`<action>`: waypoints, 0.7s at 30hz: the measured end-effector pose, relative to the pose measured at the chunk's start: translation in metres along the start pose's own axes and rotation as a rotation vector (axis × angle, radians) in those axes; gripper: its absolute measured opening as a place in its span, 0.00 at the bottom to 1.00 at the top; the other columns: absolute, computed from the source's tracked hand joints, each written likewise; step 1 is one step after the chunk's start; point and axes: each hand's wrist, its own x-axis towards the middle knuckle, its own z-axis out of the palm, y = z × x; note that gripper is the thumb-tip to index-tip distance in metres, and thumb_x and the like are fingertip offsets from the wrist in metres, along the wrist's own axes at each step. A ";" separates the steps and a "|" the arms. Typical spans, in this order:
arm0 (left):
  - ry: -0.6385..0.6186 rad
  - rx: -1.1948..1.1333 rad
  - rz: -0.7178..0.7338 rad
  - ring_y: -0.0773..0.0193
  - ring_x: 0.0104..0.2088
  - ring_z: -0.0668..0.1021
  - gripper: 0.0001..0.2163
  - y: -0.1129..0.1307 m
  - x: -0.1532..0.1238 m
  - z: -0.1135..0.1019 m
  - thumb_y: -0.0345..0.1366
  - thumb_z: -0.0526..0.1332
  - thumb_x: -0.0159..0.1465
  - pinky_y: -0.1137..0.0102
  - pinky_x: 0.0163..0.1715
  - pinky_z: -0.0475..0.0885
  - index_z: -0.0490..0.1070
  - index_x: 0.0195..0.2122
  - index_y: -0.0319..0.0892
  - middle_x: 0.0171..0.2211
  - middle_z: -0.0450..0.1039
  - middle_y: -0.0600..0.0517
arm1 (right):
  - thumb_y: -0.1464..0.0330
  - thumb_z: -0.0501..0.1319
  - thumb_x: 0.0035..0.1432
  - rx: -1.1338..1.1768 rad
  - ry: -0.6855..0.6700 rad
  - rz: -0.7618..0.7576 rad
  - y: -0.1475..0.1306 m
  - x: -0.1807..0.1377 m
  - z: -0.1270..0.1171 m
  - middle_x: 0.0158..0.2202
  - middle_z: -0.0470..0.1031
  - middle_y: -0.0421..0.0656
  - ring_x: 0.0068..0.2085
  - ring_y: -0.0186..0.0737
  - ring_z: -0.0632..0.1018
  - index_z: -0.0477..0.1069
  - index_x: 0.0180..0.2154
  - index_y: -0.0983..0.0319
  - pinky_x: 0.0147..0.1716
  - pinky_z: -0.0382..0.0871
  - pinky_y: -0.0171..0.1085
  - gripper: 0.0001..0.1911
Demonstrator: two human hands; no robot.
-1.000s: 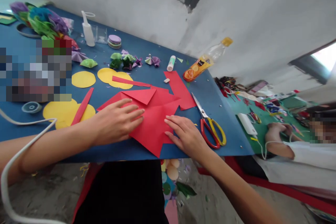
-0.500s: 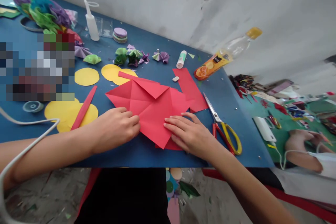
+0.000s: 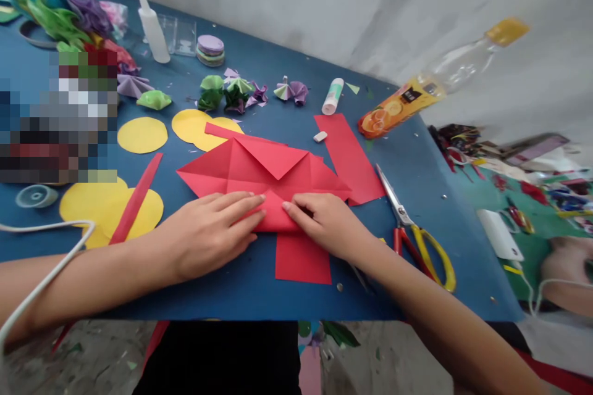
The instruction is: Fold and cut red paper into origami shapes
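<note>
Creased red paper lies in front of me with its top corner folded down. The near corner is now folded up too, which leaves a straight near edge. My left hand rests on the left of this fold, its fingers stretched out flat. On the right of the fold, my right hand pinches the paper, thumb against curled fingers, the thumb tip near the middle. A red rectangular piece sticks out below the fold. Another red strip lies to the right.
Scissors lie right of my right hand. A juice bottle, a glue stick and an eraser are farther back. Yellow paper circles lie left. A white cable crosses my left forearm. Another person's arm shows far right.
The near corner of the red paper has been folded upward. My left fingers went from curled to laid flat, and my right hand moved in toward the middle and closed on the fold.
</note>
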 end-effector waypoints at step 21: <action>-0.134 -0.012 0.072 0.53 0.48 0.77 0.13 -0.004 -0.002 -0.001 0.25 0.52 0.66 0.62 0.42 0.76 0.70 0.50 0.31 0.48 0.75 0.40 | 0.65 0.52 0.59 -0.102 -0.019 0.153 -0.002 0.012 -0.001 0.17 0.64 0.40 0.21 0.33 0.63 0.66 0.18 0.62 0.23 0.46 0.36 0.19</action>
